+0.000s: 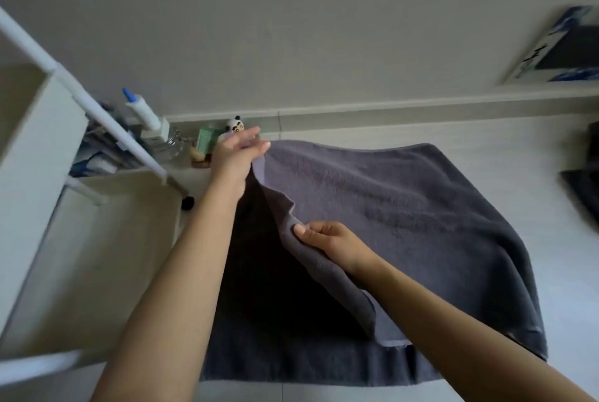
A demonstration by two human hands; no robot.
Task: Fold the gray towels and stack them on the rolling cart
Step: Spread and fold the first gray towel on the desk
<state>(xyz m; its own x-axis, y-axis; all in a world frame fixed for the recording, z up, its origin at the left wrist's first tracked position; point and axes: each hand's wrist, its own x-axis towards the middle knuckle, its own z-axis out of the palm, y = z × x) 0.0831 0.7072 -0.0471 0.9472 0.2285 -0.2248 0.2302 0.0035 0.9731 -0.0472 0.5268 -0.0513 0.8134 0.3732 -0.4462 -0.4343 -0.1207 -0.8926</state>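
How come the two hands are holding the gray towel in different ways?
The left hand is up high at the far corner of the gray towel, while the right hand is lower and nearer, on the towel's lifted edge. The left hand's fingers stretch out almost straight, with the corner pinched beneath them; the right hand's fingers curl round a bunched fold. Both have a grip on the same raised edge, lifting it over the part that lies flat.

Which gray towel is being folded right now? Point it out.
The big gray towel spread on the floor in the middle; both hands grip its lifted left edge. The other dark towel lies untouched at the right edge.
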